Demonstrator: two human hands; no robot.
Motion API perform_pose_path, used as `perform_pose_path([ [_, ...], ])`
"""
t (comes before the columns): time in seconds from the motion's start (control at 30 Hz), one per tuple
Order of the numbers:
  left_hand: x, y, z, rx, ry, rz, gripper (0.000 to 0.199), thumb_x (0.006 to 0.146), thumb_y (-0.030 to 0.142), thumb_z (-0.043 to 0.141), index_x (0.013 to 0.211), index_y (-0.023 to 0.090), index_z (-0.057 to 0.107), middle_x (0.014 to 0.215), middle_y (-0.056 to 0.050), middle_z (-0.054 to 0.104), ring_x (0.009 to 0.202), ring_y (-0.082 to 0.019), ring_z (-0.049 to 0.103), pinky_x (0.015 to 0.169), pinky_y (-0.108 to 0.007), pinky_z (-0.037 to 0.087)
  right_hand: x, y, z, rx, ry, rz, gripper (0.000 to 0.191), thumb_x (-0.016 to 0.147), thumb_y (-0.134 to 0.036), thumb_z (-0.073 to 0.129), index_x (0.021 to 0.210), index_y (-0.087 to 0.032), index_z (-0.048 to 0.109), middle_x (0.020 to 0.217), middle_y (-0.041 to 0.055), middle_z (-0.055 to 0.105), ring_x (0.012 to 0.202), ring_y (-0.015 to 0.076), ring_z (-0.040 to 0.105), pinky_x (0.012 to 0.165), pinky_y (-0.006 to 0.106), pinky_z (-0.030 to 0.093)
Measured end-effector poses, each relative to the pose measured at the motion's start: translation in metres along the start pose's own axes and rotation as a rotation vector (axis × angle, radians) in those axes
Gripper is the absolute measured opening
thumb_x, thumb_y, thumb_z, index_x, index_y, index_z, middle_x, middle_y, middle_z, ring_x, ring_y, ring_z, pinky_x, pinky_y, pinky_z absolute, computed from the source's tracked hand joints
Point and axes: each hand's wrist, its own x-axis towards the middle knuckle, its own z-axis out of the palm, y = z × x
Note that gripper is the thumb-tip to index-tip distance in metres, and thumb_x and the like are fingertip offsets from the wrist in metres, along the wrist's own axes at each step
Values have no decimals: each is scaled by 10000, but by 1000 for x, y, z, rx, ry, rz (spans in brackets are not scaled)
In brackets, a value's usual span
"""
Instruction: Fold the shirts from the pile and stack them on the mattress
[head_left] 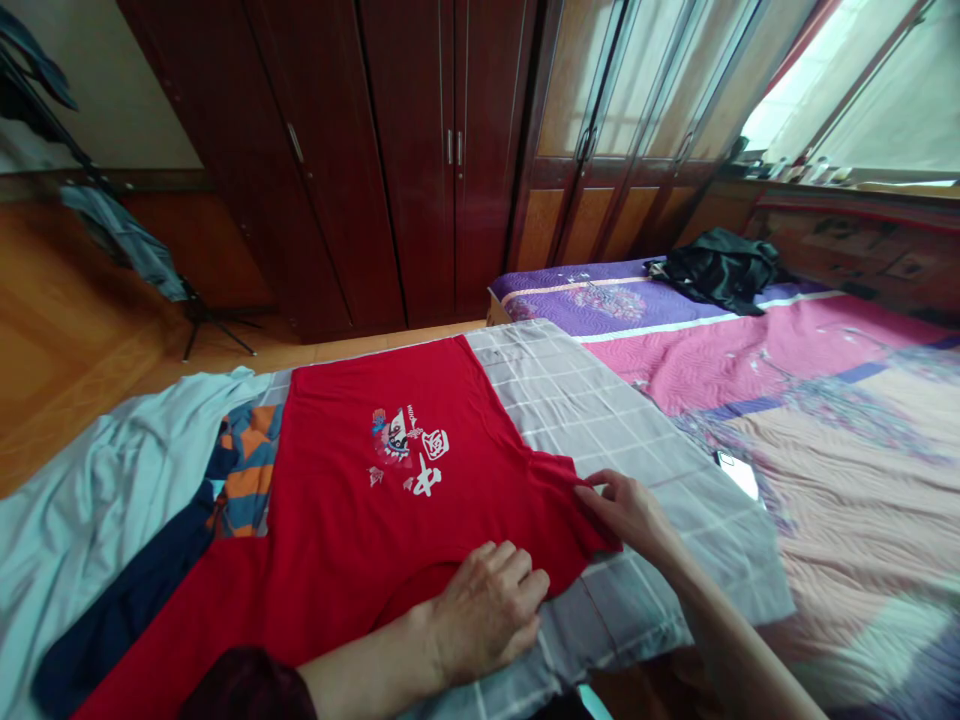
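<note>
A red shirt [337, 480] lies spread on a grey checked cloth [622, 430], its printed side up, with soft creases running below the print [394, 440]. The right hand [634, 515] has the edge of a sleeve [566, 500] nipped between thumb and fingers. The left hand [491, 605] rests near the curved neckline with its fingers curled; whether it grips any fabric is hidden from this side.

To the left of the shirt are an orange and blue patterned cloth [251, 480], a dark blue cloth [135, 580] and a pale blue cloth [120, 460]. The red fabric meets the patterned piece and the dark blue one, so a sideways pull could drag these along or rumple them. A tug at the sleeve alone, with the neckline unsecured, could skew the shoulder and press in new creases. The checked cloth is itself loose and wavy near the hands, and might slide or bunch along with the shirt.

A phone [739, 475] lies on the bed [787, 350], just beside the checked cloth's edge; if that cloth shifts or a forearm sweeps wide, the phone could be nudged.
</note>
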Motion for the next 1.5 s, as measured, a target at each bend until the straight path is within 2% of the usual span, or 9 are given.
perform_pose_path([
  [0.2,-4,-1,11,-44,69,4,121,877,304,543,895,198,488,916,-11,559,865,-179,504,740,-316,400,-8,5,-1,104,-162,-64,375,703,-499,579,511,-192,479,446,-40,432,460,102,406,446,237,246],
  [0.37,-5,-11,16,-41,130,80,151,869,335,548,853,194,498,860,-8,577,815,-168,523,687,-308,394,-13,-7,-9,699,-264,86,368,718,-531,602,619,-191,502,490,-47,469,444,92,397,437,229,281],
  [0.5,-4,-17,32,24,163,199,220,856,390,548,780,188,503,728,7,584,679,-152,542,573,-304,365,-17,-51,-15,970,-292,106,372,686,-526,678,707,-174,561,546,-24,547,442,90,429,432,224,307],
  [0.63,-6,-20,46,62,311,257,249,852,396,537,722,189,492,591,29,545,559,-134,524,521,-294,317,-13,-107,-13,862,-398,-167,383,712,-532,670,747,-154,620,592,-2,584,493,103,501,465,223,377],
  [0.73,-9,-22,36,30,386,255,179,855,341,521,762,190,502,569,35,512,532,-125,493,501,-295,291,8,-124,-7,715,-349,-348,346,768,-491,610,814,-153,666,688,31,645,591,135,574,534,244,434],
  [0.9,-15,-32,-6,-35,195,73,92,820,230,536,892,178,510,783,-8,567,705,-155,513,604,-292,370,61,-105,5,419,-157,-478,212,755,-311,566,840,-169,698,797,51,694,721,182,621,629,289,472],
  [1.1,-18,-38,-15,-56,136,-57,571,791,290,592,1304,164,374,1282,-97,471,1095,-253,447,959,-395,365,77,-81,26,194,-68,-685,182,749,-285,624,881,-195,712,1092,108,630,1007,249,573,807,386,479],
  [1.27,-15,-41,-3,15,36,-12,127,785,168,588,892,165,519,902,-33,557,878,-205,493,866,-346,413,81,-73,39,129,23,-743,86,769,-230,607,722,-203,673,1171,98,587,1134,270,490,947,453,406],
  [1.5,-13,-49,-8,-98,91,7,180,825,338,598,766,188,519,777,-7,554,777,-181,509,751,-314,438,93,-67,42,168,117,-708,158,820,-288,568,723,-214,668,1120,98,616,1096,265,503,932,464,415],
])
